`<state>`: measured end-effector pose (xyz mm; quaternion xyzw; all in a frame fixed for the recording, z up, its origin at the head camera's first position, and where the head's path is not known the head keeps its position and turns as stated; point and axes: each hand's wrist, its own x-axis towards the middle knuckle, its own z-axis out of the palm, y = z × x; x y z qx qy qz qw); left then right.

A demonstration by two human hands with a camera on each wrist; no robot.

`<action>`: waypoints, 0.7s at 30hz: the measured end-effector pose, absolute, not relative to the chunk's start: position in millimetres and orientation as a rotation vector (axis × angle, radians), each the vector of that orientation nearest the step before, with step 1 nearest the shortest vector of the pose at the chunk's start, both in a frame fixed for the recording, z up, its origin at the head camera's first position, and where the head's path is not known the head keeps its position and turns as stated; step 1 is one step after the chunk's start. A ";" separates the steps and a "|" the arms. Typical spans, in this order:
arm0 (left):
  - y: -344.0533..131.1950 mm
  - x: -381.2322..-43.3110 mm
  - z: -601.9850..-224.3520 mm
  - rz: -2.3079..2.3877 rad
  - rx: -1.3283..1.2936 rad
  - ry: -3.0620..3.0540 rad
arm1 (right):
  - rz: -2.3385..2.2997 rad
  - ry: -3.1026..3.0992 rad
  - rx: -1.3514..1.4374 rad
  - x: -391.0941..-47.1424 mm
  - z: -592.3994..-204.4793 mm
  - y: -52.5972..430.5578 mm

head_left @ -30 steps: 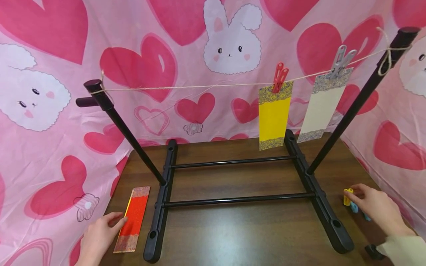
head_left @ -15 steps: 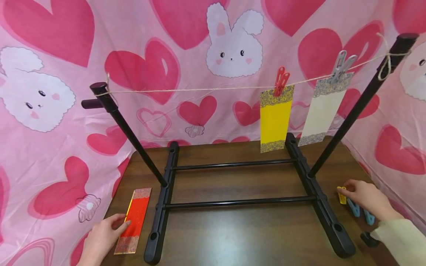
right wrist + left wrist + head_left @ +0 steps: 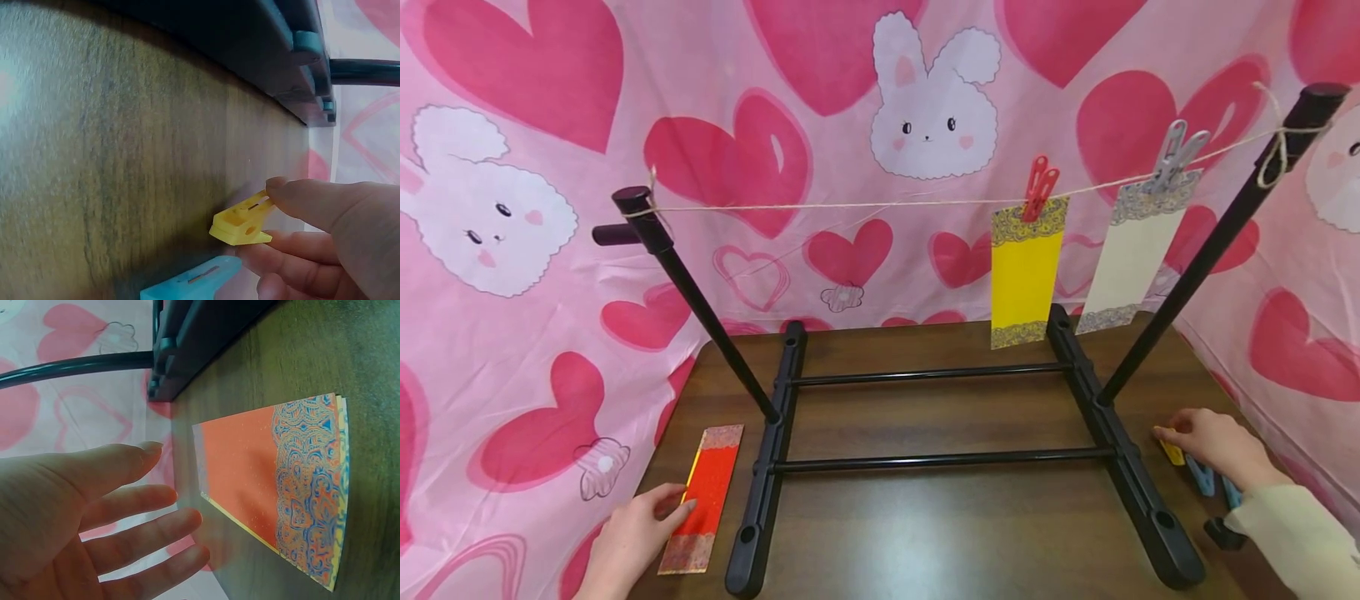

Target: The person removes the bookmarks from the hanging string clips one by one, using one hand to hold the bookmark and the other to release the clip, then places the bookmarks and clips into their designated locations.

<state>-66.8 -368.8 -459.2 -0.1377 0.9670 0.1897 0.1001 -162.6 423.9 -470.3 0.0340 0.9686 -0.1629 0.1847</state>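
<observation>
My left hand (image 3: 632,533) hovers beside a red paper strip (image 3: 711,483) with patterned ends; thumb and fingers are spread apart and hold nothing. In the left wrist view, yellow and patterned edges of more paper show beneath the red strip (image 3: 244,475). On the right, my right hand (image 3: 1221,446) pinches a yellow clothespin (image 3: 240,225) by its handle ends between thumb and fingers, close over the table. A blue clothespin (image 3: 194,281) lies right beside it. In the head view, two blue clothespins (image 3: 1201,478) show partly under the hand.
A black rack (image 3: 925,458) stands on the brown table (image 3: 910,533). Along its string (image 3: 820,205) hang a yellow strip (image 3: 1025,279) on a red clothespin (image 3: 1041,190) and a cream strip (image 3: 1131,258) on a grey clothespin (image 3: 1176,154). Pink heart-print cloth (image 3: 842,83) surrounds the table.
My right hand has shifted slightly left and tilted the yellow clothespin, uncovering more of the blue ones. The left hand stays beside the red strip. The head view has moved a little.
</observation>
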 end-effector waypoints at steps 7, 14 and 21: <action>-366.4 -66.7 -459.6 0.576 -0.380 2.862 | -0.435 2.731 0.126 -163.8 -473.4 426.3; -366.2 -67.6 -460.0 0.598 -0.324 2.882 | -0.432 2.710 0.154 -162.0 -474.2 427.1; -365.6 -68.9 -457.3 0.606 -0.304 2.899 | -0.420 2.717 0.136 -161.1 -468.7 425.5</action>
